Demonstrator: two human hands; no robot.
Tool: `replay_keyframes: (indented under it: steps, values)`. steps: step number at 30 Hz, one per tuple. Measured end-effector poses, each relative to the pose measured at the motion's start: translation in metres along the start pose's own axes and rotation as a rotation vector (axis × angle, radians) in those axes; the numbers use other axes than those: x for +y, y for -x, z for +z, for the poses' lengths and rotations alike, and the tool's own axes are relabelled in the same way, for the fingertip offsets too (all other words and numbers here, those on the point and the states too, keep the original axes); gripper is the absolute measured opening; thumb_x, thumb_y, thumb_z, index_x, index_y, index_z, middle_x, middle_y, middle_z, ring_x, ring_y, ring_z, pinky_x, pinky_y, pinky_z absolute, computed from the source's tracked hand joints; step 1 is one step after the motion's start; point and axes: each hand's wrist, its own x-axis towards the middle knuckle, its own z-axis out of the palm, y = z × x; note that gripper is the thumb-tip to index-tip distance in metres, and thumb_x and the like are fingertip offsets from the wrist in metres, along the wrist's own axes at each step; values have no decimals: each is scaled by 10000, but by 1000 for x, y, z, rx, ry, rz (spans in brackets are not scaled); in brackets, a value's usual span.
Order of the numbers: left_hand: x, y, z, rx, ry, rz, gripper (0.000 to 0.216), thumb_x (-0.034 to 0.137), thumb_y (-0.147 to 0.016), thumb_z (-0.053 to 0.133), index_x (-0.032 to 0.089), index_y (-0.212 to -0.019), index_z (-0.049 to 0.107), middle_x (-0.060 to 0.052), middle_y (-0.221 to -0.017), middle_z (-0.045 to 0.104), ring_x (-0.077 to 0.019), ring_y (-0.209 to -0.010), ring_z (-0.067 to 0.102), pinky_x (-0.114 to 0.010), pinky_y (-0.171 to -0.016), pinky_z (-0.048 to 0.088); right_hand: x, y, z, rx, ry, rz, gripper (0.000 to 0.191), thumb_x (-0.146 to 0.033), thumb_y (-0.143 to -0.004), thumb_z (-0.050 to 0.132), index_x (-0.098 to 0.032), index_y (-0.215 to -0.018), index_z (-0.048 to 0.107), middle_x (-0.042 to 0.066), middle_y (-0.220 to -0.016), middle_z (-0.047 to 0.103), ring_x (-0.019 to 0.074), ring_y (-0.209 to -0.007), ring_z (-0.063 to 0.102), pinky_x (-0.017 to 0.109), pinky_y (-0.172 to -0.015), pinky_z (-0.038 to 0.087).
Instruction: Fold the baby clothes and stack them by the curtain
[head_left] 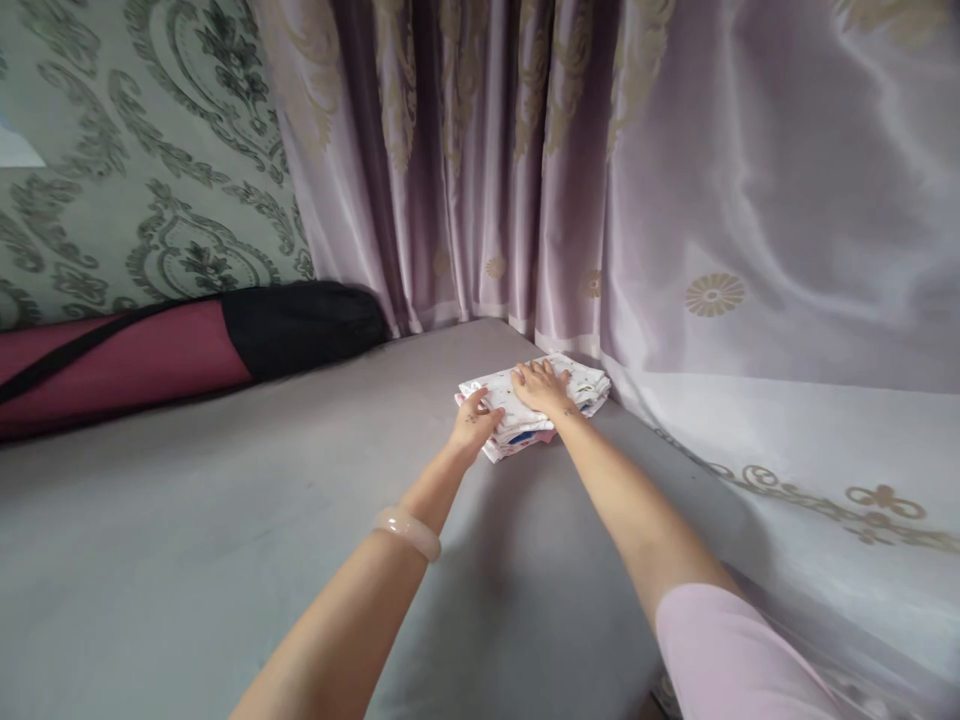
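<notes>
Scanning from the left: patterned wallpaper filled the far left, and a maroon-and-black rolled bag lay along it on the grey mattress. The left arm, with a pale bangle on it, reached forward. The left hand was curled at the near-left edge of the folded cloth stack, thumb over the top; whether it pinched fabric couldn't be told. The stack sat in the mattress's far corner, just before the mauve curtains, long axis roughly left-right. The right hand lay open and flat on top, fingers spread. Both hands touched the stack, the right further onto it. A pink sleeve and pale embroidered fabric were at right.
</notes>
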Motion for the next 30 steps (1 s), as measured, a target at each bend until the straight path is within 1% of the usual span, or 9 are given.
replay_keyframes:
  steps: [3,6,10,13,15,20,22,25,30]
  values:
    - [5,14,-15,-3,34,33,705,178,-759,731,71,-1393,442,-111,-1006,658,-135,-775,635,-250,-738,526,2,-2,-3,-11,-2,1,558,-446,-985,170,-253,-1425,454,90,-1505,424,330,-1412,250,692,-1077,169]
    - [7,35,-54,19,-85,73,673,300,-747,745,121,-1349,501,-176,-1293,571,-182,-896,660,-303,-809,543,1,-3,-10,-80,-5,22,575,-459,-985,155,-254,-1461,404,88,-1542,367,329,-1434,215,690,-1089,142]
    - [0,70,-139,92,-422,112,638,454,-742,673,121,-1274,560,-173,-1203,646,-252,-977,670,-377,-865,541,-11,6,-17,-75,10,16,596,-453,-991,156,-216,-1518,300,104,-1601,232,312,-1475,119,642,-1132,79]
    - [-8,96,-208,198,-661,132,651,576,-686,618,136,-1165,617,-147,-1106,692,-295,-995,672,-429,-879,545,-30,20,-16,-22,15,-124,577,-424,-996,177,-211,-1517,303,104,-1602,228,289,-1481,107,616,-1146,67]
    - [-12,114,-250,226,-757,160,646,612,-694,563,153,-1145,620,-134,-1121,690,-293,-1023,668,-419,-894,545,-42,29,-12,-21,2,-219,570,-421,-998,175,-217,-1511,319,95,-1603,228,279,-1483,105,599,-1152,70]
    - [-23,164,-330,303,-1080,229,564,612,-770,449,187,-1087,643,-129,-1185,656,-287,-1029,664,-398,-906,541,-58,32,6,-49,44,-248,542,-395,-994,192,-241,-1488,355,72,-1566,330,271,-1462,184,604,-1145,74]
    - [-31,182,-352,336,-1231,280,576,604,-807,403,185,-1122,643,-144,-1249,623,-306,-1097,633,-428,-970,501,-60,30,11,-38,69,-239,531,-395,-987,218,-252,-1475,371,64,-1542,377,275,-1448,214,615,-1139,71]
    - [-44,202,-371,338,-1400,254,642,565,-884,278,170,-1291,579,-152,-1383,541,-324,-1253,537,-490,-1062,413,-61,28,11,-36,86,-236,525,-389,-980,228,-260,-1466,381,61,-1525,403,278,-1435,231,620,-1131,81]
    - [-57,211,-372,335,-1535,248,650,505,-929,186,190,-1407,493,-117,-1457,487,-295,-1359,435,-503,-1137,304,-67,34,0,-88,99,-216,535,-383,-984,227,-230,-1476,368,98,-1541,369,302,-1437,224,628,-1121,90]
